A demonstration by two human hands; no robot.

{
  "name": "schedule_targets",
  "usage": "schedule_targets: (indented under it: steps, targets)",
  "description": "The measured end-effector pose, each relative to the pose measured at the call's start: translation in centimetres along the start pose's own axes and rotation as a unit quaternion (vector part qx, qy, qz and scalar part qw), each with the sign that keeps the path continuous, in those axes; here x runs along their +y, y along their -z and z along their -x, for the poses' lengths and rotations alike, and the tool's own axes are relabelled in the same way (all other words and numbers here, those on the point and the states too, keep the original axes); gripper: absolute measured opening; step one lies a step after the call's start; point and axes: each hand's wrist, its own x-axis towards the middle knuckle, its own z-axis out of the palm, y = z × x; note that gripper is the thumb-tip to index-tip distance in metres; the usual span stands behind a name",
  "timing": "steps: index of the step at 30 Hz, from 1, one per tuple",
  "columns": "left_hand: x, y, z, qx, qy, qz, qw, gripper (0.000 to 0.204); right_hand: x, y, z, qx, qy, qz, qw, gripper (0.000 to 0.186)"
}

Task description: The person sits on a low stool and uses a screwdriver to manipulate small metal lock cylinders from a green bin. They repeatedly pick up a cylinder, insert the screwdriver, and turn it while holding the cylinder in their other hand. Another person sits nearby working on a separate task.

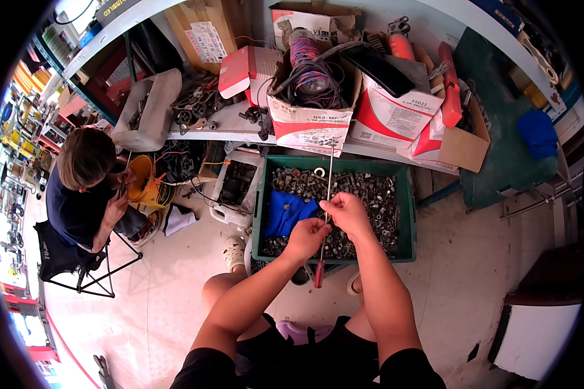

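Both hands close their fingertips on the slim shaft of a red-handled screwdriver point(319, 275), the right hand point(347, 214) just above the left hand point(307, 238); whether either also pinches a small part cannot be determined. The handle hangs below the grip, the tip points away, above a green bin point(406, 249) containing metal parts point(370, 194) and blue cloth point(284, 215).

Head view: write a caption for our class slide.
Both hands hold a red-handled screwdriver above a green bin of small metal parts.
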Motion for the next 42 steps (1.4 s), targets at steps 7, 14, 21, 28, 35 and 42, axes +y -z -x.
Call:
schedule_targets:
  steps: [7,14,21,28,35,42]
  targets:
    - [0.2,0.1,0.1,-0.011,0.006,0.001,1.0,0.017,-0.7,0.2,0.3,0.013,-0.024,0.036,0.999,0.029]
    - [0.1,0.3,0.1,-0.012,0.002,-0.02,1.0,0.018,-0.8,0.2,0.3,0.007,-0.033,0.033,0.999,0.03]
    - [-0.2,0.3,-0.1,-0.015,0.001,-0.009,1.0,0.018,-0.7,0.2,0.1,0.004,-0.028,0.024,0.999,0.028]
    - [-0.9,0.3,-0.6,-0.012,-0.012,-0.007,1.0,0.021,-2.5,-0.1,0.9,-0.079,-0.061,-0.081,0.992,0.023]
    - [-1.4,0.0,-1.4,-0.001,-0.017,-0.028,0.999,0.023,-1.2,0.1,0.1,-0.081,-0.046,-0.048,0.995,0.022]
    - [-1.4,-0.3,-1.6,-0.007,-0.012,-0.037,0.999,0.023,-0.7,0.0,-0.4,-0.066,-0.057,-0.056,0.995,0.025]
